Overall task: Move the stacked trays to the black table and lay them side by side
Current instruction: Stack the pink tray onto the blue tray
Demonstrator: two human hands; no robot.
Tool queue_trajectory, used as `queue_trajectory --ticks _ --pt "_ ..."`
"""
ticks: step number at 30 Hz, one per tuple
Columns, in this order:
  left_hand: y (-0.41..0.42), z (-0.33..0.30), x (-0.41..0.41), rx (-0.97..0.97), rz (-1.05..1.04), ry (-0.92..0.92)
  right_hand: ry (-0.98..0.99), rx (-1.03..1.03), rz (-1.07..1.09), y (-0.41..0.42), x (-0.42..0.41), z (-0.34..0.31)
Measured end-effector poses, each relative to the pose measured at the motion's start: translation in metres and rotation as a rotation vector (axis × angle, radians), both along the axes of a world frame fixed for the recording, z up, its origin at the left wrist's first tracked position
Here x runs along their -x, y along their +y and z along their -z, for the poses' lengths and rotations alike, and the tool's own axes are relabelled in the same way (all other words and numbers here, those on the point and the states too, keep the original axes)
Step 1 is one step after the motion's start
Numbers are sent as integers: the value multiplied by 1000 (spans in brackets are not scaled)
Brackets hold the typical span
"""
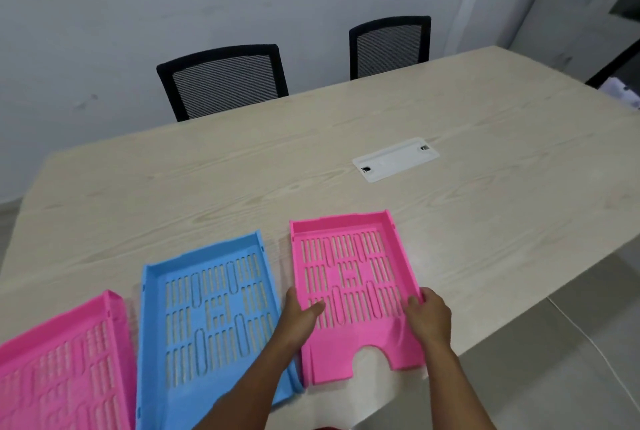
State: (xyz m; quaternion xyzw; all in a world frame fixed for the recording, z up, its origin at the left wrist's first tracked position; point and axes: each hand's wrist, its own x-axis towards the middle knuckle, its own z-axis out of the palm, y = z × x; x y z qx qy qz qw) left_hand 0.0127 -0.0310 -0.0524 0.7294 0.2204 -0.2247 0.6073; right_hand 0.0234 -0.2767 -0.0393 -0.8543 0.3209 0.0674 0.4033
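Both hands (363, 320) grip tray (349, 277) (pink).

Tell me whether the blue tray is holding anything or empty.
Empty. The blue tray lies flat between two pink trays, and the light wooden table shows through its slotted floor; nothing sits inside.

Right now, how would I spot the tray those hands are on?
Look at the pale wooden table, near edge. Three slotted trays lie in a row; it is the rightmost, the pink tray, beside the blue tray. Only this one has a hand on each side.
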Motion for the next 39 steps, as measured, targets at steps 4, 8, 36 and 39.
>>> queue_trajectory --ticks 4,8,36,39 --pt "-11 -40 -1 61 -50 -66 -56 60 57 -5 -10 -15" --pt "-5 -53 -5 78 -104 -157 -118 12 82 -2 -20 -32" --pt "213 -55 136 -239 -484 -247 -196 -41 -582 229 42 -15" --pt "213 -50 133 -231 -449 -254 -221 -38 -551 226 43 -18"
